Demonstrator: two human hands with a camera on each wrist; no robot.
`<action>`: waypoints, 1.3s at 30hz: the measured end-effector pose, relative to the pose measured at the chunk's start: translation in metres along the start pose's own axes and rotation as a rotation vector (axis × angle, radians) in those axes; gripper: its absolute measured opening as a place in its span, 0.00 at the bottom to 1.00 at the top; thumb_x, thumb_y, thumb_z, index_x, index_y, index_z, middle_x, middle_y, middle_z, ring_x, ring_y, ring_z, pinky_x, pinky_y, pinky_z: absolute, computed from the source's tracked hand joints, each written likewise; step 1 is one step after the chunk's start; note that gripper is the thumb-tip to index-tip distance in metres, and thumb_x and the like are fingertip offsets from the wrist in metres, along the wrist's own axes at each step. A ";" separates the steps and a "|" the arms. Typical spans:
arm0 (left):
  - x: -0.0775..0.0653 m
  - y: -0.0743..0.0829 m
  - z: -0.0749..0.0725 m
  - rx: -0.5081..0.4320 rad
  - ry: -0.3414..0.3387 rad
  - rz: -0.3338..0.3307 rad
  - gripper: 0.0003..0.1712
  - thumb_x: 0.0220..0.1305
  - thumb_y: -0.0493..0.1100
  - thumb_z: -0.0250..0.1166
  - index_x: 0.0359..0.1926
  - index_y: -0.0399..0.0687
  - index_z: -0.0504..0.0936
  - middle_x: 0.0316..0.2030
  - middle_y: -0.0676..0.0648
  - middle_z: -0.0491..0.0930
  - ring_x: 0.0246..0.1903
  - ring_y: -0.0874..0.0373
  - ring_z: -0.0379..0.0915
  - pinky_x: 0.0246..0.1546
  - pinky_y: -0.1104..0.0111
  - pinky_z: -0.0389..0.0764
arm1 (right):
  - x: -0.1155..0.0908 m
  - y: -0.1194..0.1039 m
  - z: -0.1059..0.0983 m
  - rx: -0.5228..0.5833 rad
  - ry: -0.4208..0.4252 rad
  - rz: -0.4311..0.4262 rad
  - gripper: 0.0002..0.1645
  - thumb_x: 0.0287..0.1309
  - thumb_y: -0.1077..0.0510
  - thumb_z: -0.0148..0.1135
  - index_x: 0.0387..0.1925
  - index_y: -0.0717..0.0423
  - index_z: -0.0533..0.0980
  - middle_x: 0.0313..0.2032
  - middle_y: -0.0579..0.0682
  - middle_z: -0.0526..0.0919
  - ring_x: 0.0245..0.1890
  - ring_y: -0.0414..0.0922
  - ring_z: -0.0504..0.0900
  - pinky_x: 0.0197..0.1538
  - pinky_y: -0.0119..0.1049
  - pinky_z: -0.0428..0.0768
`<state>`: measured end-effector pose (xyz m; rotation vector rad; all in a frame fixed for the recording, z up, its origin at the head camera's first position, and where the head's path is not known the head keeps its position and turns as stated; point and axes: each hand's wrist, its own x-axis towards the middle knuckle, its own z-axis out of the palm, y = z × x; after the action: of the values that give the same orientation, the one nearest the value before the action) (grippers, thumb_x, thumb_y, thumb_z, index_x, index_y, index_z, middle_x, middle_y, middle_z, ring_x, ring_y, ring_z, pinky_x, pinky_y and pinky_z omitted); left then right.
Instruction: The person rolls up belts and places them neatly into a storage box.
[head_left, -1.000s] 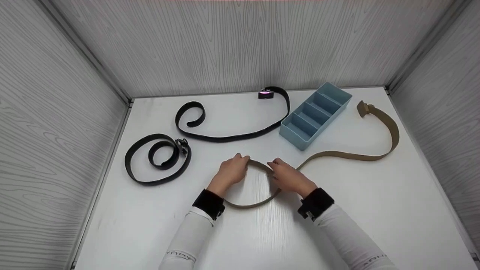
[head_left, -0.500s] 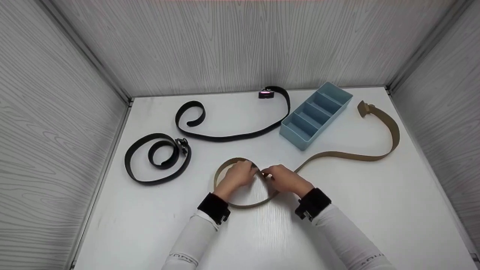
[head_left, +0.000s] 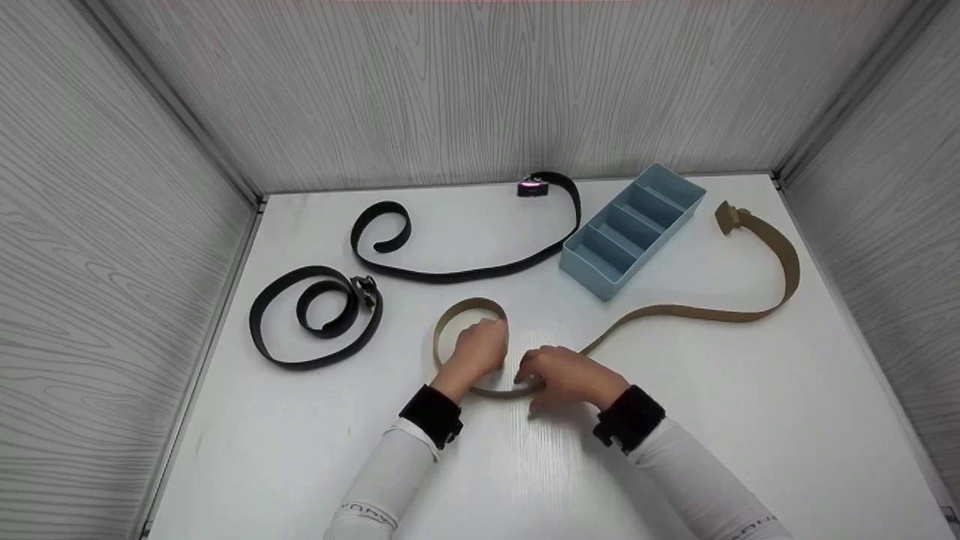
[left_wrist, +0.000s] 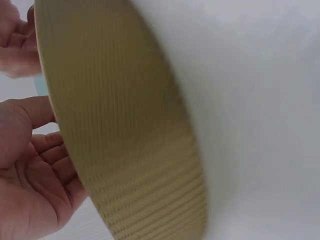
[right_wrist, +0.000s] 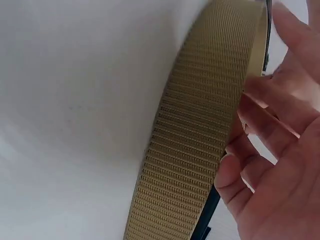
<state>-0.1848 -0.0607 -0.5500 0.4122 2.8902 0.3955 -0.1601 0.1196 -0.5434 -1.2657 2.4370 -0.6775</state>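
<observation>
Clock positions are taken in the head view from the centre of the loop. The task piece, a long tan ribbed-webbing belt (head_left: 690, 309), forms one loop on the glossy white table (head_left: 487, 480). Its free run leaves under my right hand (head_left: 566, 375) at 4 o'clock and curves out to the flat tan buckle (head_left: 726, 217) at 2 o'clock.

Grip state: my left hand (head_left: 478, 351) is curled on the strap at the loop's 3 o'clock side; the left wrist view hides the fingertips behind webbing. My right hand stands with thumb and fingers apart, the strap passing between them. I cannot tell whether the pads press on it.

I judge the step to be coiling. Recommended method:

1. I hold the left pinch firm as the core; if it slackens, the loop may spring wide.
2. I guide the strap with the right fingertips, keeping it on edge and free of twist.
3. I tighten the loop in small turns and let the buckle end trail loosely.
4. I keep both wrists low so the lower edge stays level on the table.

Clearances: the thin black belt (head_left: 450, 277) lies at 12 o'clock, the black coiled belt (head_left: 300, 365) at 9 o'clock, and the pale-blue four-compartment rectangular tray (head_left: 589, 279) between 1 and 2 o'clock. I avoid sweeping the free run against the tray.
</observation>
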 end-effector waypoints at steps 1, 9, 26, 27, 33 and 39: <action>-0.001 -0.001 0.000 0.027 0.014 0.027 0.09 0.59 0.31 0.59 0.23 0.44 0.79 0.30 0.40 0.82 0.28 0.47 0.80 0.25 0.54 0.79 | -0.001 0.000 0.001 -0.048 0.022 -0.034 0.15 0.39 0.58 0.79 0.34 0.56 0.86 0.34 0.48 0.82 0.34 0.46 0.78 0.38 0.40 0.76; -0.014 -0.015 -0.001 0.101 -0.003 0.304 0.09 0.61 0.34 0.63 0.27 0.48 0.84 0.28 0.50 0.83 0.29 0.54 0.78 0.30 0.60 0.77 | -0.021 0.024 -0.004 -0.331 0.286 0.059 0.09 0.44 0.69 0.71 0.20 0.51 0.85 0.23 0.46 0.79 0.23 0.43 0.78 0.24 0.37 0.75; -0.030 -0.051 -0.009 0.196 0.112 0.429 0.09 0.57 0.36 0.66 0.27 0.55 0.88 0.26 0.54 0.85 0.24 0.60 0.73 0.37 0.59 0.66 | -0.062 0.075 -0.024 -0.155 0.392 0.348 0.07 0.49 0.73 0.69 0.29 0.62 0.86 0.29 0.55 0.84 0.32 0.50 0.83 0.36 0.43 0.81; -0.031 -0.053 -0.010 0.170 0.097 0.419 0.09 0.56 0.35 0.66 0.26 0.54 0.87 0.26 0.54 0.84 0.23 0.60 0.71 0.35 0.59 0.66 | -0.062 0.076 -0.024 -0.146 0.397 0.349 0.07 0.49 0.73 0.69 0.29 0.62 0.86 0.29 0.55 0.84 0.32 0.50 0.83 0.37 0.43 0.81; -0.033 -0.067 -0.017 -0.022 -0.009 0.383 0.09 0.55 0.29 0.63 0.24 0.47 0.82 0.25 0.49 0.80 0.24 0.57 0.64 0.32 0.59 0.75 | -0.064 0.081 -0.028 -0.094 0.412 0.373 0.07 0.49 0.73 0.68 0.30 0.62 0.87 0.29 0.54 0.84 0.32 0.50 0.83 0.37 0.44 0.80; -0.038 -0.075 -0.019 -0.093 -0.034 0.386 0.10 0.56 0.26 0.61 0.24 0.43 0.80 0.24 0.48 0.76 0.25 0.57 0.64 0.32 0.60 0.74 | -0.063 0.082 -0.027 -0.095 0.422 0.375 0.07 0.49 0.73 0.68 0.29 0.62 0.86 0.29 0.55 0.83 0.32 0.51 0.83 0.37 0.45 0.80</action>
<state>-0.1719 -0.1462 -0.5481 0.9538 2.7384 0.5716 -0.1936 0.2193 -0.5619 -0.7072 2.9674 -0.7884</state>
